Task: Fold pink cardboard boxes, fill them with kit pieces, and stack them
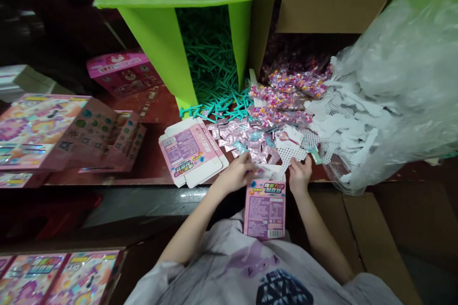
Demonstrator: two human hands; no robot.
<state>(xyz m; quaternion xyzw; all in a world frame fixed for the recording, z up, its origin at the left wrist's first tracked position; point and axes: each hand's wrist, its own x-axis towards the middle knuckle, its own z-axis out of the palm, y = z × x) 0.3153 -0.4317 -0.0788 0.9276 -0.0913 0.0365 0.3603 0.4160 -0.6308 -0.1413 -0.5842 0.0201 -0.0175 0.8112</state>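
A pink and purple cardboard box [265, 209] stands upright against my body, its top open. My left hand [238, 174] is closed at the left of the opening, pinching a clear bag of beads [260, 172] that is partly hidden by the fingers and the box edge. My right hand [300, 175] pinches a white perforated pegboard [290, 154] just above the box's right side. Beyond my hands lie many small pink foil packets [246, 136] and a printed card [288, 137]. Flattened pink boxes [193, 152] lie left of my left hand.
Teal sticks [211, 66] spill from a green bin [153, 43]. Bags of colourful beads [282, 100] lie at the back, beside white pegboards [347, 119] in a large clear plastic bag [411, 81]. Finished-looking pink boxes [39, 128] are stacked left; more boxes [82, 279] sit lower left.
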